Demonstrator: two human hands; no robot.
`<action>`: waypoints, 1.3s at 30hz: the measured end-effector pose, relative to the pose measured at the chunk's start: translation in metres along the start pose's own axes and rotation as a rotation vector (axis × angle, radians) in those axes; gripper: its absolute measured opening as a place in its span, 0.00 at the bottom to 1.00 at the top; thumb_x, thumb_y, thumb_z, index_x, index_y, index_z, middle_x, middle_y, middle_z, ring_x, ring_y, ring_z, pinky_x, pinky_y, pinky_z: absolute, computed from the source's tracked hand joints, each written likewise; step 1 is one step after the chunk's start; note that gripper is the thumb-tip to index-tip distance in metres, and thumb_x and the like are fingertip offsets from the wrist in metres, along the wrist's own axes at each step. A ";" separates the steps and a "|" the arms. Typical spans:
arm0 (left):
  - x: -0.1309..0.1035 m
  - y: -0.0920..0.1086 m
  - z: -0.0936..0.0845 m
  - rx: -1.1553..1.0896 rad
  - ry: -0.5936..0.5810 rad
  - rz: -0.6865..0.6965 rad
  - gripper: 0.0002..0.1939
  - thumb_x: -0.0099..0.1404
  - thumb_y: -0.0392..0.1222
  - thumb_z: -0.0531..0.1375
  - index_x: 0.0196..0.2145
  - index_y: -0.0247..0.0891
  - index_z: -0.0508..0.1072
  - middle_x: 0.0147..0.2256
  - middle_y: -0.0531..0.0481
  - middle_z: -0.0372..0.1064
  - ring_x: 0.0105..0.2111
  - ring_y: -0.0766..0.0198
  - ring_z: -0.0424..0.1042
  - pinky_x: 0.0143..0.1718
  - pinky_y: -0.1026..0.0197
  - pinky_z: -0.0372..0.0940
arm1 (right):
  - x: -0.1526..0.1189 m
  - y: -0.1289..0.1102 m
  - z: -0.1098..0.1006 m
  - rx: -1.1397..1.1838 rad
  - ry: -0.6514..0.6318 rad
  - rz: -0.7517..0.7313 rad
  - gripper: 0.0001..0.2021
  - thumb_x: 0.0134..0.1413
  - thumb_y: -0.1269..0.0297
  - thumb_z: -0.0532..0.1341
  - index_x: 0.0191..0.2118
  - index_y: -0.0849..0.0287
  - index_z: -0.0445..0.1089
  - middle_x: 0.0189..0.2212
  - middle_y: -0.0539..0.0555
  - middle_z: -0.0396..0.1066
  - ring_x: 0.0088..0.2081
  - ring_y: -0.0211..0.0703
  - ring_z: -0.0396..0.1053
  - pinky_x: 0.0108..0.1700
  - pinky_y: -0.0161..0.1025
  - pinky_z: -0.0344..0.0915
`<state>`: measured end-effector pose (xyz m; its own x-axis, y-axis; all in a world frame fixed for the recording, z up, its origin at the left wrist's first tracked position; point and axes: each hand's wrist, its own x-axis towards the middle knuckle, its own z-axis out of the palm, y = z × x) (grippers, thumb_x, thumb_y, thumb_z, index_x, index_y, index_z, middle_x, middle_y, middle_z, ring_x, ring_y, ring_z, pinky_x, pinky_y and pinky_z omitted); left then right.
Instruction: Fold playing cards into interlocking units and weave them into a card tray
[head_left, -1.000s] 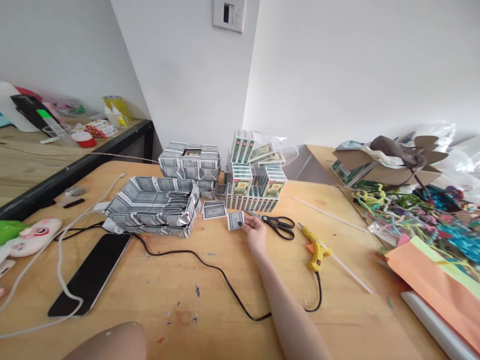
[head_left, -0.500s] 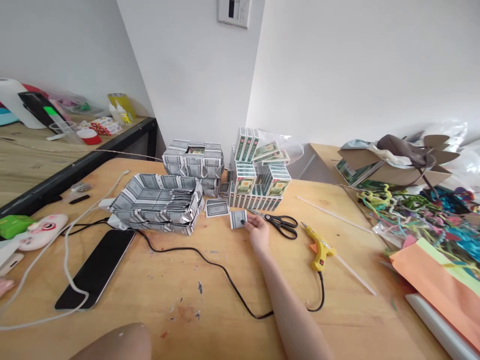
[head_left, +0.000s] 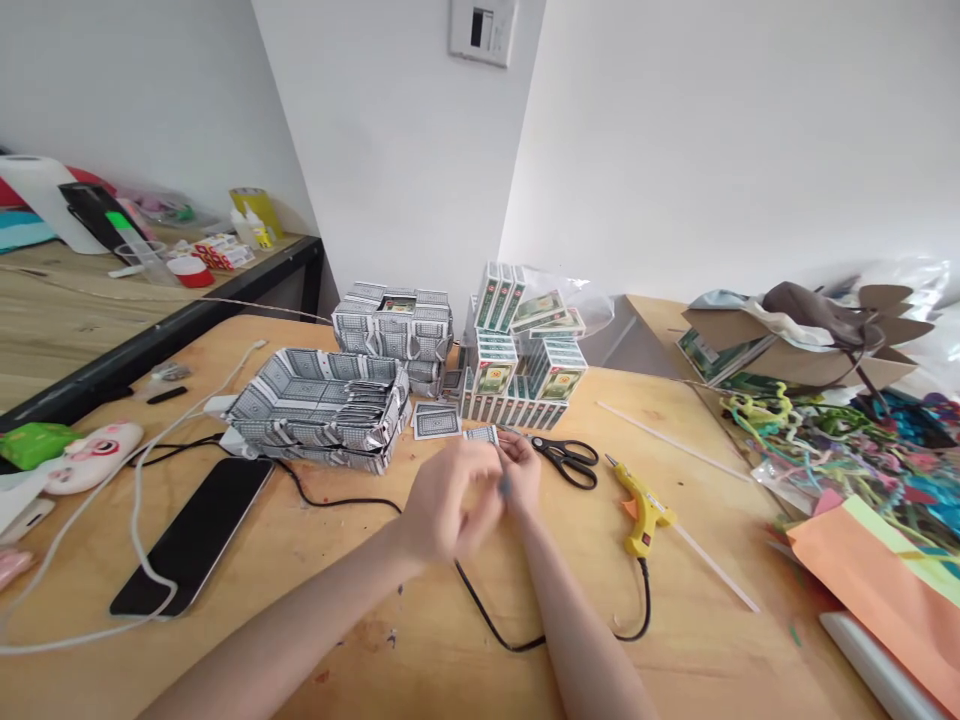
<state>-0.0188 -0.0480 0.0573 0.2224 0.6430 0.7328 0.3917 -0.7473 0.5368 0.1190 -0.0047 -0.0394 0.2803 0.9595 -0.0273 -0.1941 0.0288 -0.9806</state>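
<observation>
A small patterned playing card (head_left: 481, 434) is pinched in my right hand (head_left: 523, 468), low over the table. My left hand (head_left: 450, 500) is beside it, curled and smeared by motion, overlapping part of my right hand in the picture; I cannot tell whether its fingers grip anything. Just beyond lie a few loose cards (head_left: 437, 421) with their backs up. To the left stands an open tray (head_left: 281, 430) built of folded cards, with a bunch of folded pieces inside at its right end. Behind it is a second folded-card structure (head_left: 360, 330).
Black-handled scissors (head_left: 574, 465) and a yellow glue gun (head_left: 641, 510) lie to the right, the gun's cord crossing under my arms. Green card boxes (head_left: 495, 375) are stacked at the back. A phone (head_left: 195, 540) lies left; colourful pipe cleaners (head_left: 847, 430) fill the far right.
My left hand has come in from the lower left up to my right hand. The card in my right hand now appears tilted flatter and partly covered. The view has shifted slightly.
</observation>
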 end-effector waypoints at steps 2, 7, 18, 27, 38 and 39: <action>0.006 -0.027 0.009 0.162 0.041 -0.168 0.08 0.62 0.34 0.50 0.41 0.37 0.62 0.40 0.43 0.62 0.40 0.61 0.66 0.41 0.56 0.65 | 0.000 0.001 0.001 -0.042 -0.003 -0.023 0.13 0.40 0.61 0.61 0.35 0.61 0.67 0.33 0.57 0.74 0.35 0.46 0.71 0.38 0.41 0.67; -0.002 -0.101 0.033 0.545 -0.219 -0.388 0.21 0.58 0.31 0.52 0.49 0.28 0.56 0.51 0.32 0.55 0.54 0.51 0.55 0.53 0.49 0.54 | -0.001 0.001 0.003 -0.242 -0.011 -0.101 0.11 0.43 0.63 0.58 0.35 0.60 0.69 0.33 0.55 0.73 0.34 0.43 0.70 0.37 0.39 0.66; -0.014 -0.096 0.033 0.824 -0.448 -0.384 0.19 0.63 0.44 0.49 0.48 0.33 0.63 0.51 0.37 0.60 0.50 0.49 0.58 0.47 0.49 0.58 | -0.008 -0.001 0.002 -0.784 0.076 -0.426 0.10 0.46 0.69 0.54 0.35 0.59 0.71 0.32 0.56 0.71 0.40 0.49 0.61 0.43 0.44 0.59; -0.007 -0.091 0.023 0.872 -0.765 -0.361 0.22 0.58 0.27 0.47 0.51 0.22 0.61 0.52 0.27 0.56 0.52 0.44 0.55 0.46 0.48 0.58 | -0.018 -0.005 0.010 -0.961 -0.074 -0.554 0.13 0.43 0.61 0.60 0.39 0.54 0.71 0.40 0.57 0.67 0.43 0.53 0.57 0.45 0.48 0.56; 0.035 -0.084 0.011 0.791 -0.941 -0.397 0.16 0.55 0.23 0.48 0.35 0.27 0.72 0.40 0.31 0.68 0.42 0.51 0.68 0.43 0.55 0.61 | -0.016 -0.002 0.009 -1.044 -0.068 -0.500 0.14 0.46 0.63 0.59 0.42 0.55 0.70 0.41 0.57 0.66 0.44 0.51 0.57 0.46 0.47 0.55; 0.040 -0.087 0.013 0.795 -0.949 -0.413 0.15 0.54 0.23 0.50 0.36 0.27 0.72 0.40 0.30 0.67 0.42 0.50 0.68 0.44 0.55 0.61 | -0.016 -0.002 0.008 -1.045 -0.067 -0.499 0.15 0.46 0.63 0.59 0.42 0.55 0.70 0.41 0.57 0.66 0.44 0.51 0.57 0.47 0.47 0.55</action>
<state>-0.0323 0.0448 0.0347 0.3711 0.9110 -0.1800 0.9272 -0.3741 0.0184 0.1070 -0.0172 -0.0356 0.0502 0.9206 0.3874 0.8039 0.1929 -0.5627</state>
